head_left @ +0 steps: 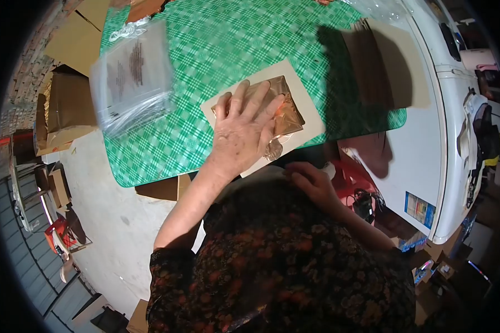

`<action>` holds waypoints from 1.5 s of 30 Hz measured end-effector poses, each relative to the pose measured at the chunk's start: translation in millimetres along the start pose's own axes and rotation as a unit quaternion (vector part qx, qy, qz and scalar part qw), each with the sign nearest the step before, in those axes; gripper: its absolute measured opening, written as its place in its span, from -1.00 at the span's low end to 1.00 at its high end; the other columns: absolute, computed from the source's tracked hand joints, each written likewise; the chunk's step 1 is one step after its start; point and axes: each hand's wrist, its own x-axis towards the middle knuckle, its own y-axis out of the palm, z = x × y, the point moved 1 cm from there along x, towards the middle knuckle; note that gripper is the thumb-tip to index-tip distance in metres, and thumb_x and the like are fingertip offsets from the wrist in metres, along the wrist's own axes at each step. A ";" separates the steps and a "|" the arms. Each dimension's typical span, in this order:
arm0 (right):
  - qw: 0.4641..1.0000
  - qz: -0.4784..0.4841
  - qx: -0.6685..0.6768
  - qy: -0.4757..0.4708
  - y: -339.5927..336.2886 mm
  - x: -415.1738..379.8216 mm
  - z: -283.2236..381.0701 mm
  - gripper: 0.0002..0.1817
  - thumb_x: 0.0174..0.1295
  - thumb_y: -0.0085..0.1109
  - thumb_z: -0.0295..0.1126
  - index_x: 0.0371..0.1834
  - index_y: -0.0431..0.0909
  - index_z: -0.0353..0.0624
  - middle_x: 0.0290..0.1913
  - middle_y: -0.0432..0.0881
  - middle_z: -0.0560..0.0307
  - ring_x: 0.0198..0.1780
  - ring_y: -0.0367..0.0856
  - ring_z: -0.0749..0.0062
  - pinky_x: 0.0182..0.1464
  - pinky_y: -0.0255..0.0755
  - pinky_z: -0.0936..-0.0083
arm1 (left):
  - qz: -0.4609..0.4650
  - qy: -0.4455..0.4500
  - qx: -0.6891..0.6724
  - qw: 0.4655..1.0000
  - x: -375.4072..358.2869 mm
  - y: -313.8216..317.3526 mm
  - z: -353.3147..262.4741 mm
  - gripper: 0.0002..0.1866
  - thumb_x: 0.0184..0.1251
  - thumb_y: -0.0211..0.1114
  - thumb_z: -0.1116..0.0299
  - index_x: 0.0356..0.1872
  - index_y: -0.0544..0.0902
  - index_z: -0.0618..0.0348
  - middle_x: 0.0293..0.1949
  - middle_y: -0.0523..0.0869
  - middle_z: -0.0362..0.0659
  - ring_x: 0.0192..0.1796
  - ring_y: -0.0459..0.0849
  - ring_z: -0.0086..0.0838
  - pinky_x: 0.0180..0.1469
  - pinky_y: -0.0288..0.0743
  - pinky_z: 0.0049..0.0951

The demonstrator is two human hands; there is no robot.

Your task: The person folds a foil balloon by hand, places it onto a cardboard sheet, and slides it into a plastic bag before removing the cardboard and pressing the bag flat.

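Note:
My left hand [241, 127] lies flat with fingers spread on a shiny copper-coloured foil packet [293, 114]. Under the packet is a tan cardboard sheet [311, 108], placed at an angle near the front edge of the green checked table [205, 39]. A round, clear, shiny piece [273, 150] shows beside the wrist, partly covered by the hand. Below the table's edge, close to my body, my right hand [314, 182] hangs with its thumb apart from the fingers and nothing visible in it.
A stack of clear plastic bags [133, 83] lies on the table's left side. To the right stands a stack of cardboard sheets [397, 66], partly in shadow. Cardboard boxes [66, 111] are at the far left. A white appliance [416, 150] borders the right side, near a red stool [353, 180].

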 end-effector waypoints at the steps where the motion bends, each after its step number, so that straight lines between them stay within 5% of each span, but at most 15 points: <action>1: 0.999 0.006 0.033 -0.016 6.9 4.2 -4.9 -0.66 0.65 0.19 -0.30 0.31 0.63 -0.29 0.11 0.83 0.05 0.16 0.76 0.44 0.23 0.60 0.43 | 0.003 0.000 0.012 1.000 -2.6 1.0 -3.9 -0.42 0.60 0.22 0.18 0.61 0.54 -0.27 0.68 0.39 -0.14 0.68 0.26 0.02 0.67 0.06 0.17; 8: 0.987 0.025 0.149 -0.049 29.8 28.1 18.9 -0.57 0.73 0.03 -0.22 0.32 0.58 -0.43 0.08 0.81 -0.14 0.09 0.84 0.25 0.25 0.65 0.34 | -0.030 -0.003 0.020 0.999 -4.4 7.7 -9.8 -0.43 0.59 0.23 0.16 0.59 0.57 -0.28 0.64 0.43 -0.14 0.62 0.31 0.00 0.65 0.08 0.15; 11: 0.943 0.034 0.330 0.009 33.4 30.5 13.4 -0.52 0.77 -0.06 -0.18 0.36 0.53 -0.45 0.06 0.80 -0.25 0.06 0.88 0.08 0.25 0.69 0.26 | -0.027 -0.001 0.007 1.000 0.0 3.4 -8.7 -0.45 0.58 0.25 0.15 0.56 0.61 -0.27 0.58 0.48 -0.12 0.59 0.35 -0.03 0.62 0.11 0.14; 14: 0.956 0.036 0.291 -0.023 30.3 34.3 29.1 -0.45 0.77 -0.07 -0.14 0.49 0.44 -0.44 0.21 0.73 -0.32 0.07 0.88 -0.01 0.23 0.74 0.16 | -0.028 0.006 -0.009 1.000 6.8 -1.0 -10.9 -0.47 0.54 0.30 0.15 0.49 0.65 -0.18 0.50 0.53 -0.10 0.56 0.36 -0.04 0.58 0.15 0.15; 19: 0.933 0.041 0.352 -0.053 35.1 52.5 33.1 -0.32 0.76 -0.03 -0.04 0.71 0.22 -0.31 0.46 0.52 -0.19 0.19 0.79 0.13 0.09 0.84 0.11 | -0.050 0.030 -0.001 0.998 11.4 5.6 -9.3 -0.48 0.46 0.37 0.17 0.41 0.69 -0.02 0.41 0.56 -0.06 0.54 0.37 -0.01 0.54 0.17 0.17; 23: 0.949 0.040 0.312 0.010 35.3 54.0 57.3 -0.34 0.82 -0.24 -0.07 0.79 0.02 -0.20 0.69 0.20 0.00 0.58 0.42 0.22 0.05 0.86 0.11 | -0.053 0.014 -0.018 0.998 9.6 10.1 -11.1 -0.49 0.50 0.35 0.13 0.42 0.69 -0.02 0.44 0.53 -0.03 0.54 0.37 0.01 0.55 0.17 0.15; 25: 0.965 0.017 0.262 -0.027 38.7 47.7 61.3 -0.36 0.82 -0.26 -0.06 0.77 0.10 -0.21 0.65 0.27 0.02 0.53 0.48 0.25 0.04 0.86 0.13 | -0.052 0.005 -0.034 0.998 10.1 12.4 -11.9 -0.46 0.50 0.34 0.14 0.46 0.66 -0.04 0.44 0.52 -0.03 0.54 0.37 0.01 0.54 0.18 0.15; 29: 0.929 -0.026 0.370 0.022 43.5 54.9 53.0 -0.33 0.78 -0.10 -0.01 0.69 0.24 -0.31 0.40 0.57 -0.06 0.25 0.72 0.29 -0.12 0.91 0.20 | -0.041 -0.004 -0.056 0.998 8.4 10.5 -10.2 -0.46 0.54 0.32 0.16 0.50 0.63 -0.06 0.46 0.51 -0.04 0.54 0.37 0.01 0.53 0.19 0.13; 32: 0.954 0.010 0.300 -0.017 37.0 50.6 41.2 -0.40 0.79 -0.10 -0.09 0.64 0.31 -0.35 0.38 0.60 -0.04 0.29 0.70 0.28 0.09 0.83 0.24 | -0.041 -0.002 -0.060 0.997 7.2 7.3 -8.4 -0.46 0.57 0.30 0.16 0.52 0.62 -0.07 0.51 0.51 -0.07 0.57 0.36 -0.01 0.54 0.18 0.11; 34: 0.979 -0.072 0.062 -0.183 35.9 52.2 26.6 -0.43 0.78 -0.08 -0.14 0.61 0.35 -0.36 0.38 0.61 -0.02 0.33 0.66 0.31 0.24 0.68 0.28 | -0.033 0.002 -0.057 0.998 3.8 3.5 -7.7 -0.45 0.59 0.28 0.14 0.55 0.60 -0.08 0.57 0.49 -0.10 0.62 0.33 -0.03 0.57 0.15 0.11; 36: 0.966 -0.102 -0.017 -0.239 36.1 46.6 18.2 -0.45 0.77 -0.06 -0.16 0.59 0.37 -0.36 0.38 0.61 0.00 0.36 0.62 0.34 0.36 0.54 0.32 | -0.014 0.007 -0.052 0.999 -0.6 -4.7 -8.6 -0.43 0.62 0.26 0.11 0.59 0.56 -0.09 0.64 0.45 -0.15 0.70 0.28 -0.06 0.64 0.09 0.12; 41: 0.990 -0.085 0.105 -0.039 30.9 31.0 35.7 -0.50 0.79 -0.19 -0.29 0.48 0.46 -0.51 0.44 0.60 -0.24 0.45 0.59 0.10 0.51 0.42 0.21 | 0.029 0.043 -0.022 0.998 -2.3 -10.7 -12.7 -0.39 0.70 0.17 0.03 0.67 0.47 -0.10 0.72 0.37 -0.22 0.80 0.14 -0.22 0.79 -0.16 0.14; 45: 0.988 -0.065 0.126 -0.053 29.2 20.8 39.8 -0.50 0.79 -0.19 -0.27 0.47 0.46 -0.51 0.44 0.58 -0.21 0.48 0.52 0.12 0.54 0.33 0.23 | 0.050 0.082 -0.049 0.994 0.4 0.9 -17.6 -0.39 0.74 0.11 0.01 0.69 0.44 -0.10 0.74 0.34 -0.24 0.80 0.14 -0.32 0.84 -0.22 0.06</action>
